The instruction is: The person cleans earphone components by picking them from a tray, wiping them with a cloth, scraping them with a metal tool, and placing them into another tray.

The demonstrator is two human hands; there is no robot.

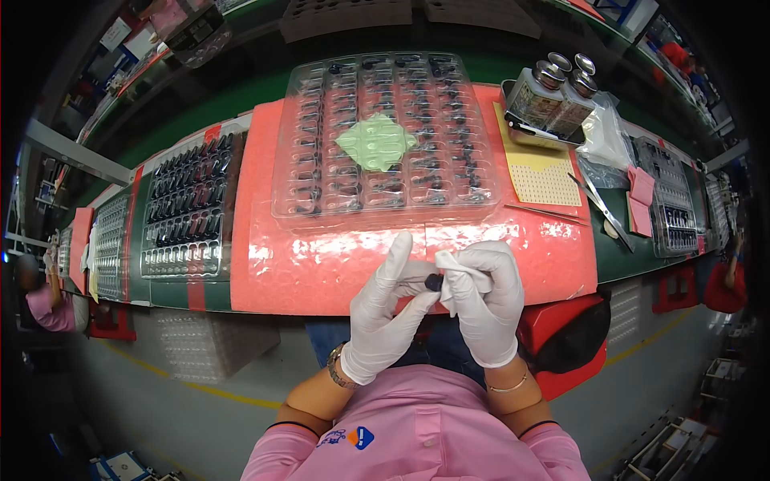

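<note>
white gloves on, my left hand point(383, 321) pinches the dark part point(434, 282) in its fingertips; my right hand point(484, 303) clamps a white cloth point(449, 276) against it.

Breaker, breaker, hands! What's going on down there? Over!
Left hand pinching small dark part. Right hand holding white cloth against it. Plastic tray beyond, not blocking. Over.

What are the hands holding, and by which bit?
Left hand: a small dark part, which end I can't tell. Right hand: a white cloth, by its bunched folds.
</note>
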